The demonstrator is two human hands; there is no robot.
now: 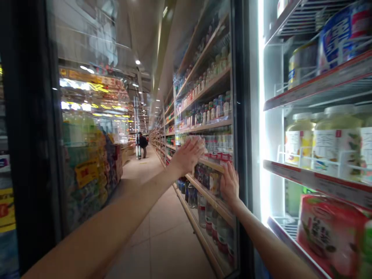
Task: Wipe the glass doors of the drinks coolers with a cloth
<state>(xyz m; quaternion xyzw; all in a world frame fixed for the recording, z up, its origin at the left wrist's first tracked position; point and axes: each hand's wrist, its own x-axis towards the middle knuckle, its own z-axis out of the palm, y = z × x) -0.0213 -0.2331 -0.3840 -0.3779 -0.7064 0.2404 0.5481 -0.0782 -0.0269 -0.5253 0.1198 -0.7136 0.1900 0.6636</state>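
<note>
Both bare: left hand (187,154), right hand (230,183). Left forearm (122,211), right forearm (263,234) uncovered too, slim, narrowing toward the hands. Left outline blurred, fine detail unclear.

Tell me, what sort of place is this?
Most likely a supermarket: drink bottles stand on a brightly lit shelf, next to a glass door that shows a long row of stocked racks.

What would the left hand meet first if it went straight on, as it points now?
The left hand would probably meet the glass door first; depth is unclear, and the pale, blurred cloth at its fingers may already touch it.
</note>
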